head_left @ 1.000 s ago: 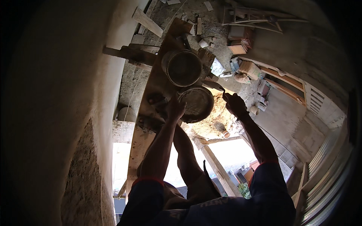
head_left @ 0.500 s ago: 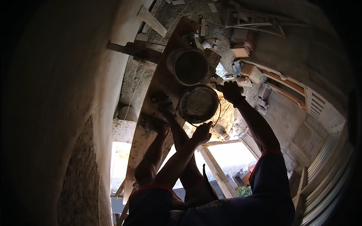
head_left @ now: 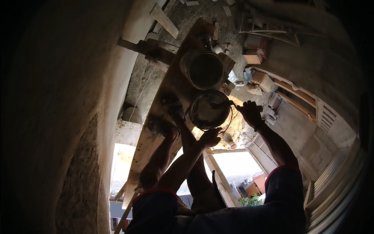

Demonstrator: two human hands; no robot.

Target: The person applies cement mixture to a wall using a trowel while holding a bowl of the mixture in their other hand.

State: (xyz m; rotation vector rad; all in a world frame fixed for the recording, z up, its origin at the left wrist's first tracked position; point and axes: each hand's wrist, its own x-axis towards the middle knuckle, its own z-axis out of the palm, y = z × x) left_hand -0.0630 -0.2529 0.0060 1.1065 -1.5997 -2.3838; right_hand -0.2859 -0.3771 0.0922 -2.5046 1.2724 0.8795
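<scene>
Round pan (head_left: 209, 110), dark, caked with grey mortar, set on plank (head_left: 163, 101). Pan's near rim touched by left hand (head_left: 210, 137), fingers curled. Right hand (head_left: 250, 112) closed on trowel (head_left: 221, 104), blade reached into pan. Bucket (head_left: 202, 69) just beyond pan, dark inside, contents not discernible.

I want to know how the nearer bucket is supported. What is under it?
The nearer bucket sits on a wooden plank, beside the feet. Left hand is at its rim, right hand near its handle. The contact under its base is hidden.
</scene>
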